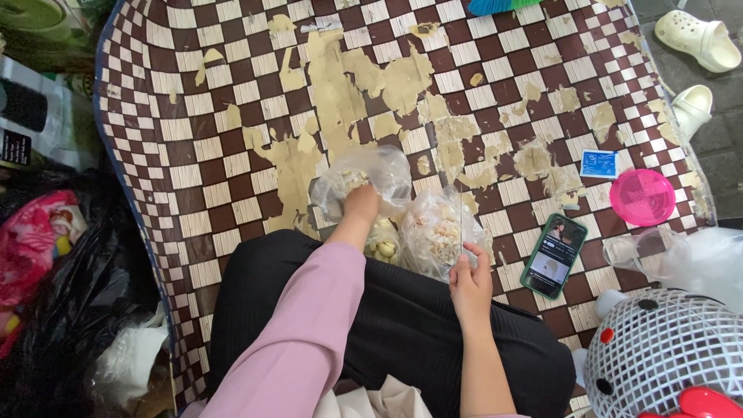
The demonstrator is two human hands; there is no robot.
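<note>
Left hand (361,203) seen plunged into clear plastic bag (364,174) on checkered mat (193,139), grip hidden inside, cannot be told; second bag of pale pieces (441,232) lies just right, its edge pinched by right hand (470,279); phone (553,255) lies farther right

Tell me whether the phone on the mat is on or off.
On. The phone lies face up on the mat, and its screen is lit, showing a picture and bright panels. Neither hand touches it.
</note>
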